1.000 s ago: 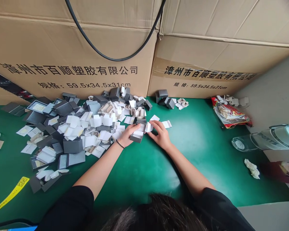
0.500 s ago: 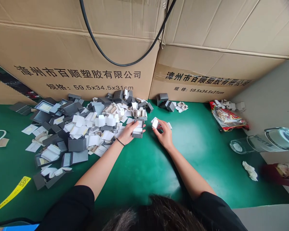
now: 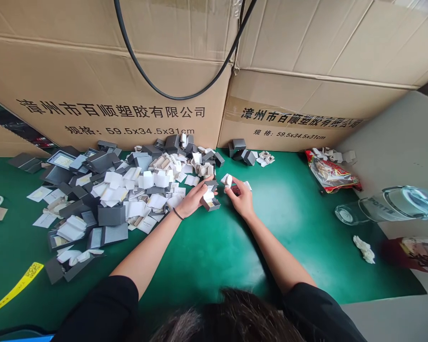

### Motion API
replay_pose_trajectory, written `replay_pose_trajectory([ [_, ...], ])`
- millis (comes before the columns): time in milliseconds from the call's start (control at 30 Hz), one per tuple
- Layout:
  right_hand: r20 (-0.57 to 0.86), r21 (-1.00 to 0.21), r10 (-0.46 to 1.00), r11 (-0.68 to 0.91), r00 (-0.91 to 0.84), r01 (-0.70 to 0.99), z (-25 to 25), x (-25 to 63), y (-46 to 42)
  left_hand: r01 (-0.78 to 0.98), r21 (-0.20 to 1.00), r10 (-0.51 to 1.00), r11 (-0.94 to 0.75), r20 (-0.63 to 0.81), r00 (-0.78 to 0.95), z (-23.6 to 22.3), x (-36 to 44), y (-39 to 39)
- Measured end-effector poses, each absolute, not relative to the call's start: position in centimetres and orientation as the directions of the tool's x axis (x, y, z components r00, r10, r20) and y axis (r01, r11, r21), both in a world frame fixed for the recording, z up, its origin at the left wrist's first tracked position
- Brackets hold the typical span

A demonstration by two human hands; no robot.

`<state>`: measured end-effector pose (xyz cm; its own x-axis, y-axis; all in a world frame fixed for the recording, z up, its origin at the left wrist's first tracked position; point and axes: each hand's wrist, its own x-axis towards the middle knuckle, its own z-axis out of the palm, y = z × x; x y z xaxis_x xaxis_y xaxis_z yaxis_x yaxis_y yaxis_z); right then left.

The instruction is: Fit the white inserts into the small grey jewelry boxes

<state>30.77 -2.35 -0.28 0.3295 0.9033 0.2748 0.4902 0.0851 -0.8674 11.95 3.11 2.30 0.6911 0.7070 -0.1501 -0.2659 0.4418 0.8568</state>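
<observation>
Left hand [image 3: 191, 202] grips small grey box [image 3: 211, 203]; right hand [image 3: 239, 197] pinches white insert [image 3: 228, 180]; big heap of boxes and inserts [image 3: 128, 190] left unsorted.

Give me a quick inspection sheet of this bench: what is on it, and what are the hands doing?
Surface: green mat.
Job's things: small grey box, open, in left hand; small white piece in right hand.
Clutter: pile of grey boxes and white cards; snack bag; clear bottle lying down; crumpled tissue; yellow tag.
Fingers: both hands closed on their items.
Cables: black cable looping over the cartons.
Surroundings: two printed cartons behind.
</observation>
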Motion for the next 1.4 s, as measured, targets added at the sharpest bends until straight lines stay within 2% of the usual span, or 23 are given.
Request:
replay_pose_trajectory([
  [200,0.219,-0.914,0.905,0.06,0.366,0.401,-0.4,30.9,-2.2,-0.226,0.951,0.767,0.211,-0.018,0.642,2.3,11.8,3.2],
  [400,0.231,-0.942,0.895,0.107,0.381,0.32,-0.5,30.9,-2.2,-0.109,0.985,0.766,0.134,-0.033,0.642,1.6,12.0,3.4],
  [567,0.221,-0.958,0.908,0.133,0.357,0.255,-0.4,31.1,-3.1,0.017,0.999,0.785,-0.034,0.017,0.619,1.4,11.8,3.4],
  [767,0.205,-0.962,0.931,0.135,0.303,0.236,-0.2,31.4,-3.5,0.092,0.986,0.804,-0.138,0.058,0.592,2.1,12.2,3.1],
  [933,0.189,-0.958,0.949,0.123,0.252,0.258,-0.2,31.5,-3.0,0.194,0.922,0.844,-0.334,0.2,0.498,2.5,12.6,2.8],
  [1167,0.216,-0.949,0.94,0.139,0.262,0.283,0.0,31.5,-3.1,0.183,0.923,0.837,-0.339,0.207,0.506,2.7,12.7,2.6],
  [1400,0.26,-0.937,0.925,0.173,0.277,0.303,-0.3,31.5,-3.1,0.279,0.823,0.807,-0.495,0.316,0.499,1.9,13.1,2.4],
])
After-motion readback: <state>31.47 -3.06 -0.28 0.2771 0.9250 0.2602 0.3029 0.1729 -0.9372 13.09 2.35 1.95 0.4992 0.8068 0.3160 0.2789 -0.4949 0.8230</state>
